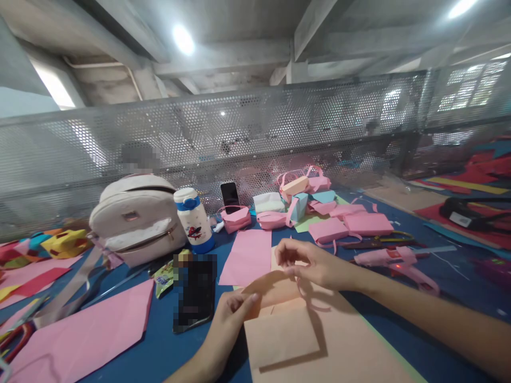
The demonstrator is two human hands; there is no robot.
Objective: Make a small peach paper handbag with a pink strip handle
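A folded peach paper pouch (282,336) with a raised rounded flap lies in front of me on larger peach paper sheets (359,346). My left hand (229,319) grips the pouch's left side, the thumb over the flap's edge. At the flap's upper right, my right hand (305,263) is closed in a pinch. A narrow pink paper strip (319,308) curls down from those fingers; its upper end is hidden by them. A pink glue gun (393,258) with an orange light lies right of my right forearm.
A dark phone (195,292), a white backpack (136,218) and a water bottle (194,221) stand or lie to the left. Small pink paper bags (327,230) cluster at the back. Pink sheets (91,332) cover the left front; scissors (18,340) lie beside them. A perforated metal screen (255,127) borders the table.
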